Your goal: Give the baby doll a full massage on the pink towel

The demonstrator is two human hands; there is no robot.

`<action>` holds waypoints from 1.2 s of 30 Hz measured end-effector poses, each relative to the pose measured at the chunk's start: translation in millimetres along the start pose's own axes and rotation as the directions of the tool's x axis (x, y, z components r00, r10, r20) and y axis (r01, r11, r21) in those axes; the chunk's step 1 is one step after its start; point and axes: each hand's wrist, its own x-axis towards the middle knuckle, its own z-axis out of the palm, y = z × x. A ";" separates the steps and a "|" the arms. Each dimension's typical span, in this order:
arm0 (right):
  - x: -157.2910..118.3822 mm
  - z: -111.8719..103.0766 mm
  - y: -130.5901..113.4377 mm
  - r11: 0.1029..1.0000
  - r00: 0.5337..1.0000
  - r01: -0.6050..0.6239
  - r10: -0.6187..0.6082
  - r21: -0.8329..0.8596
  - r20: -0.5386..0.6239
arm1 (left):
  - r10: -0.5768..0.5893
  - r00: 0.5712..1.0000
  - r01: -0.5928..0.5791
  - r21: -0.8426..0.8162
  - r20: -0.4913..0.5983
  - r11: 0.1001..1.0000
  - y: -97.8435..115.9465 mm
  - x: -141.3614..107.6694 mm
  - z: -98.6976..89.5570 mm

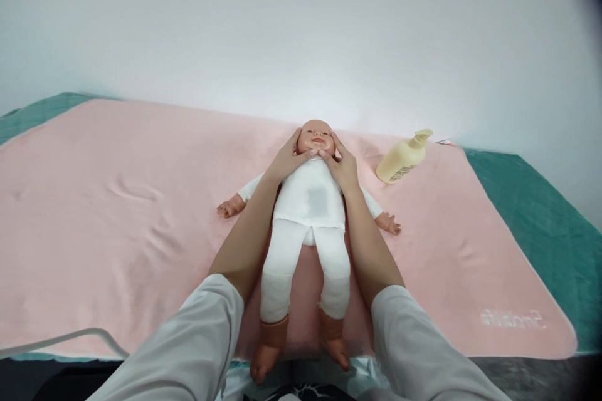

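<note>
Loose, creased pale-grey sleeves (188,338) stop mid-arm, leaving the left hand (286,160) and right hand (345,166) bare.

- I'm getting soft, fairly even brightness across the pink mat (117,244), though I'm not making out its source.
- The wall (301,31) is glowing palest just beyond the surface's far edge, behind the doll (309,197).
- Faint shadow is pooling between the doll's legs, toward the near edge.
- Lettering (513,318) by the near right corner is blurring past my reading.
- Black is curving into my view's upper right, and wide-angle distortion is stretching the sleeves (188,338).
</note>
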 end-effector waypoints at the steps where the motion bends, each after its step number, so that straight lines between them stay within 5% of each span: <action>1: -0.6 1.0 -1.0 1.000 1.000 -0.005 0.005 -0.023 -0.015 | 0.000 1.000 0.000 0.004 -0.010 1.000 -1.1 0.7 1.2; 12: -2.2 3.1 -6.0 0.998 0.999 -0.003 0.001 -0.057 -0.046 | 0.032 0.996 -0.025 0.082 -0.082 0.996 0.9 0.1 4.9; 36: 1.4 -11.4 -7.3 0.996 0.994 0.022 -0.031 0.086 0.106 | 0.037 0.998 -0.043 0.095 0.058 0.995 -0.4 0.5 -8.4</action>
